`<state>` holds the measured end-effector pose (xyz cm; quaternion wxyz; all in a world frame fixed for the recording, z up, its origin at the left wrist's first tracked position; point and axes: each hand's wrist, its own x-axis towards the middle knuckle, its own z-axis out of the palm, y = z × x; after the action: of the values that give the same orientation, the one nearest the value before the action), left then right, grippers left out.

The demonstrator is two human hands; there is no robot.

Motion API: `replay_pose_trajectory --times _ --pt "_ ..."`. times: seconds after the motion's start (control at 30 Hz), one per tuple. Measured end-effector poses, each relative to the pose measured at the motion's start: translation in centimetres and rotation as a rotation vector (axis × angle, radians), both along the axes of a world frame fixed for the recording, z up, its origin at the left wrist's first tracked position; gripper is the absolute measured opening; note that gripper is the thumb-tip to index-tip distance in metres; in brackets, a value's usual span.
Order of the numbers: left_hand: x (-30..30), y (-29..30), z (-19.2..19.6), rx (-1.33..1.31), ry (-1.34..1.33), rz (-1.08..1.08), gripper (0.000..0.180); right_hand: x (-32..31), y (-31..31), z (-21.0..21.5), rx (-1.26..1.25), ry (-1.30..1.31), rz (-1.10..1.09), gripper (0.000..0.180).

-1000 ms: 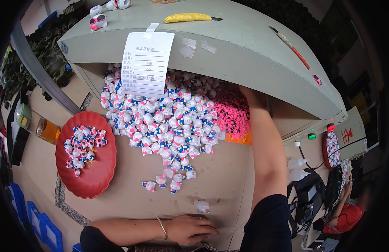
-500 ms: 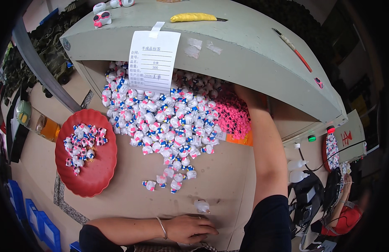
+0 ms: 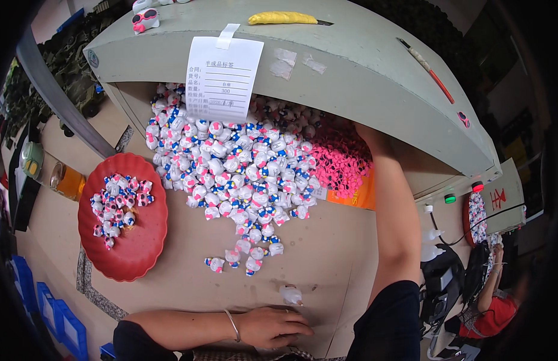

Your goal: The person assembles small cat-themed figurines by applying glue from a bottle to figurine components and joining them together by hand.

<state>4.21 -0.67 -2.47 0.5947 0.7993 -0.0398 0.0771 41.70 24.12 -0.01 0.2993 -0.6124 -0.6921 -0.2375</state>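
My left hand (image 3: pixel 274 327) lies on the table near its front edge, its fingers stretched out and holding nothing. Just beyond it, a small translucent dropper bottle (image 3: pixel 290 294) lies on its side. My right arm reaches under the grey shelf (image 3: pixel 351 78). Only the back part of my right hand (image 3: pixel 370 133) shows; the shelf front hides its fingers, beside a heap of small pink glasses-shaped pieces (image 3: pixel 345 171). These pieces rest partly on an orange sheet (image 3: pixel 360 194). Left of them spreads a large pile of small white cat-like figurines (image 3: pixel 231 162) with pink and blue details.
A red scalloped plate (image 3: pixel 131 256) with several figurines wearing pink glasses stands at the left. On the shelf top lie a yellow-wrapped knife (image 3: pixel 283 18) and a red-handled brush (image 3: pixel 432 75). A paper label (image 3: pixel 223 78) hangs from the shelf. Another person (image 3: pixel 494 313) sits far right.
My right forearm has shifted a little to the right, and more of the orange sheet shows. The view has moved slightly. My left hand stays in place.
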Motion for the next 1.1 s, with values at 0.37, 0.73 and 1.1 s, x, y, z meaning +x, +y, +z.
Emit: replay_pose_trajectory --times 0.37,0.73,1.1 --pt "0.0 0.0 0.0 0.057 0.040 -0.040 0.034 -19.2 -17.5 2.7 -0.698 0.222 0.356 0.038" --pt "-0.2 0.0 0.0 0.068 0.061 -0.035 0.034 0.0 -10.8 -1.7 -0.593 -0.387 -0.587 0.019" --pt "-0.2 0.2 0.0 0.055 0.055 -0.031 0.034 0.4 -10.4 -1.2 -0.503 -0.223 -0.527 0.031"
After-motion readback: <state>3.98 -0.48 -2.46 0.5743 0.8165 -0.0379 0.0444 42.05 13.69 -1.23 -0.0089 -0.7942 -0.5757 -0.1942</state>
